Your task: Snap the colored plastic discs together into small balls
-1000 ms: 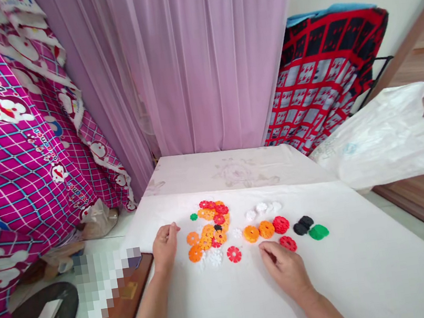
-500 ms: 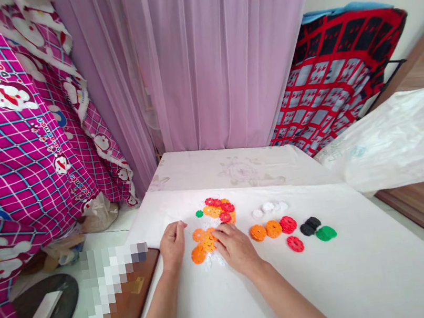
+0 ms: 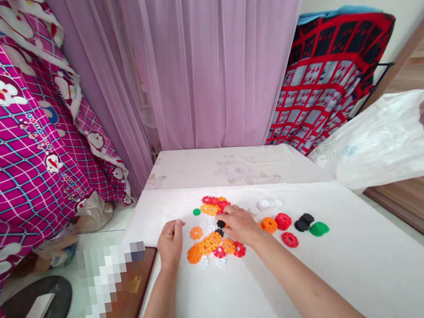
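Observation:
My right hand (image 3: pixel 241 224) reaches over the pile, its fingers bent together at a small black notched plastic disc (image 3: pixel 220 224). A second black disc (image 3: pixel 219 232) lies just below it. My left hand (image 3: pixel 171 244) rests at the pile's left, loosely closed with the thumb on top; whatever is inside it is hidden. Between and below the hands lie orange notched discs (image 3: pixel 205 246), red discs (image 3: pixel 240 249) and white discs (image 3: pixel 221 262). At the far side are a lone green disc (image 3: pixel 196 212) and more red ones (image 3: pixel 213 200), partly overlapping orange ones.
Right of my right hand are grouped discs: orange (image 3: pixel 269 225), red (image 3: pixel 284 221), white (image 3: pixel 269 204), black (image 3: pixel 304 221) and green (image 3: pixel 319 229). A brown case (image 3: pixel 131 298) lies on the left edge of the white-covered table (image 3: pixel 218 307). A white plastic bag (image 3: pixel 385 143) stands at the right.
My right hand has shifted slightly right and up, uncovering black, red and orange discs below its fingers. The left hand keeps its closed pose. The whole view has moved slightly.

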The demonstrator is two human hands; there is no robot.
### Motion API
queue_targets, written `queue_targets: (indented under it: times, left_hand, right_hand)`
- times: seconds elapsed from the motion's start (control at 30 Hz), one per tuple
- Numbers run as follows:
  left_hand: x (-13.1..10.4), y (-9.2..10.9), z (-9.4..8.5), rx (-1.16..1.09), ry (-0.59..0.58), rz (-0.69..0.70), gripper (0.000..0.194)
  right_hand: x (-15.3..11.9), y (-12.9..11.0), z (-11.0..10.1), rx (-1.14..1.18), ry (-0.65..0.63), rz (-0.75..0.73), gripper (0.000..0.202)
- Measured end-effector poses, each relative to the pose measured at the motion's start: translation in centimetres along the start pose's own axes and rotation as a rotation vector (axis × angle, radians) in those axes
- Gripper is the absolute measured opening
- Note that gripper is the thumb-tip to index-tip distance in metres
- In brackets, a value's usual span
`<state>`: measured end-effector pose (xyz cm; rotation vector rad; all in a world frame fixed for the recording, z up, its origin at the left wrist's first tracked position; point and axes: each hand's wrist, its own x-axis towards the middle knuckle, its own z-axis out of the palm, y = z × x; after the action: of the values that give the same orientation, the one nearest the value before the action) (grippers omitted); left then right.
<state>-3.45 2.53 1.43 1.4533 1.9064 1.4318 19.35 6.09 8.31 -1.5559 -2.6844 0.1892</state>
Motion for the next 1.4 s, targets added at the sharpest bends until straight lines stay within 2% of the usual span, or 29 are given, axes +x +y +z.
queue_targets:
  times: [0.1, 0.23, 0.37, 0.47, 0.57, 0.7, 0.77, 0.87, 1.0, 1.3, 1.4]
  left_hand:
    - [0.0, 0.0, 0.0, 0.007, -0.003, 0.000, 0.041]
    - [0.1, 0.0, 0.0, 0.012, -0.011, -0.001, 0.041]
    - [0.2, 0.2, 0.0, 0.017, -0.014, -0.020, 0.041]
    - [0.2, 0.3, -0.1, 0.020, -0.014, -0.020, 0.042]
    - [0.2, 0.4, -0.2, 0.027, -0.020, -0.018, 0.042]
    - [0.3, 0.4, -0.3, 0.049, -0.031, -0.016, 0.043]
    - [0.3, 0.4, -0.3, 0.060, -0.031, -0.019, 0.043]
    - [0.4, 0.4, -0.2, 0.075, -0.026, -0.018, 0.043]
    - [0.5, 0.4, -0.2, 0.096, -0.026, -0.009, 0.044]
    - [0.4, 0.8, -0.4, 0.107, -0.029, -0.017, 0.044]
    - [0.5, 0.8, -0.5, 0.111, -0.027, -0.020, 0.044]
  right_hand:
    - [0.6, -0.1, -0.5, -0.043, -0.052, -0.029, 0.022]
    - [1.0, 0.0, -0.3, -0.029, -0.054, -0.064, 0.015]
    - [0.6, -0.3, 0.1, 0.049, 0.047, -0.035, 0.019]
    - [-0.8, 0.2, -0.1, 0.151, 0.152, 0.025, 0.022]
    - [-3.3, 2.6, -0.9, 0.213, 0.242, 0.089, 0.022]
    - [-7.8, 8.7, -2.5, 0.168, 0.345, 0.323, 0.023]
    - [-10.0, 11.8, -3.0, 0.093, 0.341, 0.445, 0.020]
    - [-12.4, 15.0, -3.0, -0.055, 0.264, 0.452, 0.016]
    - [-13.6, 16.4, -2.2, -0.158, 0.202, 0.384, 0.019]
    - [-12.7, 16.9, -1.6, -0.166, 0.164, 0.339, 0.020]
    - [-12.7, 17.2, -1.4, -0.165, 0.152, 0.348, 0.026]
